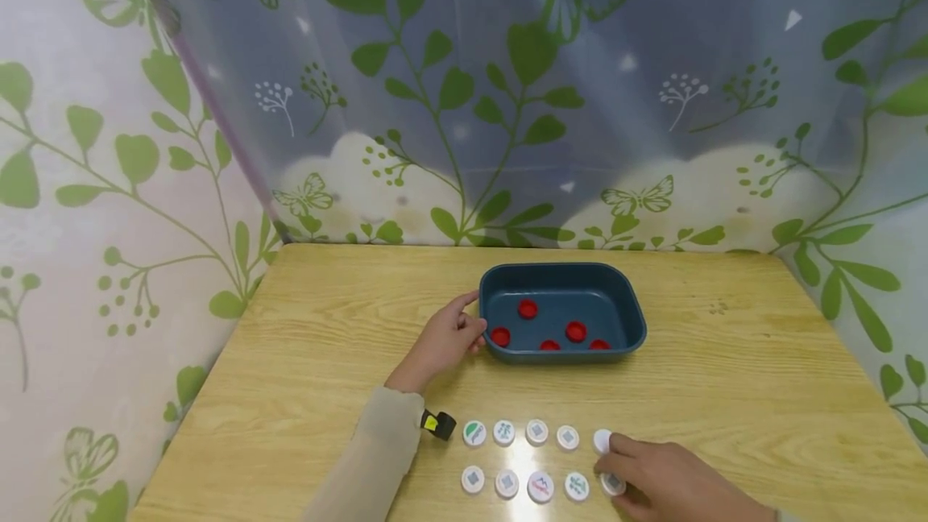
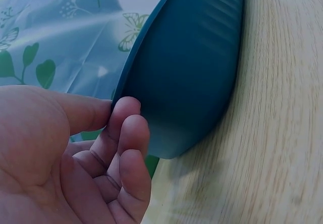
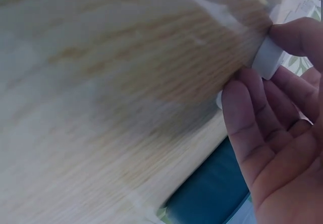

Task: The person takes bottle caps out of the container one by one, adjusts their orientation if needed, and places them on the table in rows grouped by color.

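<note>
On the pale wood-grain table [image 1: 304, 345], gripped cap: a small, round, white, plastic-looking cap [image 1: 613, 486] with a grey mark, at the right end of the nearer of two rows; whether it is lifted cannot be told.
Cap's handling: probably light and stiff, hard to break, its smooth side a little slippery; best taken across the rim, thumb opposite fingertips.
Right hand: the right hand [image 1: 670, 475] is nearly closed, pinching that cap between thumb and fingers. Its index fingertip is by a plain white disc [image 1: 602, 441] ending the farther row; contact is unclear.
Other caps: eight printed round white caps [image 1: 540, 486] lie leftward, four per row.
Tray: beyond the rows stands a dark teal, rounded rectangular tray [image 1: 565, 358], probably rigid and light, easily steadied by its lip. Five shallow, round red caps [image 1: 528, 309] show inside.
Left hand: the left hand [image 1: 444, 335] pinches the tray's left rim between thumb and index finger, other fingers loosely bent.
Backdrop: a hanging sheet [image 1: 449, 87] printed with green leaves and butterflies.
</note>
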`<state>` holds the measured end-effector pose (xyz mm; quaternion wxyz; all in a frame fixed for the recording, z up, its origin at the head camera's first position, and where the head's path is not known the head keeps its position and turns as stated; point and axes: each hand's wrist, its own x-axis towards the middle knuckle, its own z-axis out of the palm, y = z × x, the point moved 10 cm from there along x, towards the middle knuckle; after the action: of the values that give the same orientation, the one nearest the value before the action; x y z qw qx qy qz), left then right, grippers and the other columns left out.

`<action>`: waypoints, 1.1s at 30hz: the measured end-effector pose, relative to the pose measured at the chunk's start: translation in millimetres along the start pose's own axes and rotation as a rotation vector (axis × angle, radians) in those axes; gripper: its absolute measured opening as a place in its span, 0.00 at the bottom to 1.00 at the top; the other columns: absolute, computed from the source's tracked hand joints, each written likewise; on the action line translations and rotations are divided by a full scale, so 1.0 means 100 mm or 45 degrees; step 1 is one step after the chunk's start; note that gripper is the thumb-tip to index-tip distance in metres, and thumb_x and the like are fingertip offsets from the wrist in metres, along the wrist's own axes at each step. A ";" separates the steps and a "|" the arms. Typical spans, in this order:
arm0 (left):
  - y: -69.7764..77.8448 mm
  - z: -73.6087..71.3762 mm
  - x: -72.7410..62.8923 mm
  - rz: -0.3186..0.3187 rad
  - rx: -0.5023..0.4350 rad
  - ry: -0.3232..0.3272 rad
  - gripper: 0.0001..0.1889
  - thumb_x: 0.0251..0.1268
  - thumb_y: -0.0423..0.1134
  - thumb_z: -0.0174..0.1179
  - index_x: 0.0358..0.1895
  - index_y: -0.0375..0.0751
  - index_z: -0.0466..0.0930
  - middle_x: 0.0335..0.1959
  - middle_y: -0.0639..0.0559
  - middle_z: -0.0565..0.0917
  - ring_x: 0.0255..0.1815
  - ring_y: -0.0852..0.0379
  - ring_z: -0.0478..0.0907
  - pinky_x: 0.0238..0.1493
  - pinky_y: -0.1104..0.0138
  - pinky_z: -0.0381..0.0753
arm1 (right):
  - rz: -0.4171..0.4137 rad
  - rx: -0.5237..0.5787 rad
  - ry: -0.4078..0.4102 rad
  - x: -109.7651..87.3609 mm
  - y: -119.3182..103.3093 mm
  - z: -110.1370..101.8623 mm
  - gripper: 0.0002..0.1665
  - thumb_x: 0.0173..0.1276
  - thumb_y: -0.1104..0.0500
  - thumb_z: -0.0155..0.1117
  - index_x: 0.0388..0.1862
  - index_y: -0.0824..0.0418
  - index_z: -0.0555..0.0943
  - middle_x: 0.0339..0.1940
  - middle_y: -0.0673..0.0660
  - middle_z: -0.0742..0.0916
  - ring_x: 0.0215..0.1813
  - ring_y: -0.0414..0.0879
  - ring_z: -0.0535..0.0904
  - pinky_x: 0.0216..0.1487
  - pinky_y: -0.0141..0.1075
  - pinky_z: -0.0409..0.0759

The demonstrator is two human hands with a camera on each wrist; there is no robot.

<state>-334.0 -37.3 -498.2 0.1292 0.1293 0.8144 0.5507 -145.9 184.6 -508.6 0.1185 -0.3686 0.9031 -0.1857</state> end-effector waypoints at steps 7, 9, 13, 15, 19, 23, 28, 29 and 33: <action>0.00 0.00 0.00 0.007 0.007 0.007 0.30 0.80 0.36 0.57 0.80 0.40 0.61 0.28 0.50 0.85 0.28 0.56 0.81 0.38 0.65 0.80 | 0.032 0.011 -0.015 0.02 0.02 0.02 0.08 0.73 0.52 0.68 0.49 0.45 0.82 0.36 0.35 0.71 0.27 0.28 0.66 0.29 0.26 0.69; 0.01 0.01 0.01 0.010 0.012 0.006 0.30 0.80 0.36 0.57 0.80 0.40 0.61 0.28 0.50 0.85 0.28 0.56 0.80 0.37 0.65 0.80 | 0.049 0.024 -0.016 0.02 0.04 0.03 0.08 0.73 0.52 0.69 0.49 0.44 0.82 0.36 0.35 0.71 0.27 0.28 0.65 0.29 0.26 0.69; 0.00 0.02 0.01 0.005 0.014 0.004 0.30 0.80 0.36 0.57 0.80 0.41 0.61 0.29 0.48 0.85 0.28 0.56 0.80 0.37 0.65 0.80 | 0.087 0.060 -0.018 0.01 0.09 0.07 0.10 0.73 0.51 0.69 0.50 0.43 0.81 0.36 0.35 0.70 0.27 0.28 0.65 0.29 0.27 0.69; -0.01 0.03 0.01 0.003 0.008 0.002 0.30 0.80 0.37 0.57 0.80 0.41 0.62 0.29 0.47 0.86 0.28 0.56 0.80 0.37 0.65 0.80 | 0.094 0.078 -0.017 -0.01 0.10 0.08 0.11 0.73 0.51 0.69 0.51 0.43 0.81 0.36 0.35 0.71 0.28 0.28 0.66 0.29 0.27 0.69; -0.01 0.04 0.01 0.011 -0.005 0.001 0.30 0.79 0.37 0.58 0.80 0.41 0.62 0.29 0.49 0.85 0.28 0.56 0.80 0.38 0.65 0.80 | 0.070 0.071 -0.008 -0.02 0.09 0.07 0.11 0.73 0.51 0.70 0.51 0.43 0.81 0.38 0.35 0.71 0.28 0.27 0.66 0.30 0.27 0.70; 0.01 0.03 -0.01 0.004 0.000 0.006 0.30 0.79 0.38 0.58 0.79 0.42 0.62 0.28 0.51 0.84 0.28 0.57 0.79 0.38 0.64 0.79 | 0.119 0.090 -0.038 -0.04 0.10 0.04 0.14 0.71 0.43 0.70 0.51 0.42 0.80 0.39 0.33 0.73 0.31 0.27 0.67 0.32 0.28 0.72; 0.02 0.03 -0.01 0.002 0.005 0.016 0.29 0.79 0.37 0.58 0.79 0.42 0.63 0.28 0.51 0.84 0.28 0.57 0.79 0.38 0.65 0.79 | 0.135 0.038 0.174 -0.02 0.06 -0.33 0.13 0.70 0.44 0.72 0.46 0.43 0.79 0.37 0.33 0.78 0.33 0.28 0.71 0.33 0.30 0.75; 0.02 0.03 -0.01 0.003 0.008 0.015 0.29 0.79 0.37 0.58 0.79 0.41 0.63 0.28 0.50 0.84 0.28 0.56 0.79 0.38 0.65 0.79 | 0.103 -0.013 0.258 0.00 0.03 -0.46 0.12 0.69 0.46 0.73 0.45 0.44 0.79 0.37 0.34 0.79 0.34 0.28 0.72 0.33 0.30 0.76; 0.01 0.03 -0.02 -0.005 0.025 0.014 0.30 0.79 0.37 0.58 0.79 0.41 0.62 0.29 0.50 0.84 0.29 0.54 0.80 0.38 0.65 0.79 | 0.022 -0.246 0.507 0.15 0.02 -0.97 0.15 0.62 0.55 0.77 0.44 0.47 0.81 0.37 0.37 0.80 0.37 0.29 0.75 0.34 0.31 0.79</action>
<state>-331.2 -34.6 -497.9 0.1246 0.1258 0.8207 0.5432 -192.0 199.3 -423.0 -0.0965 -0.3266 0.9254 -0.1665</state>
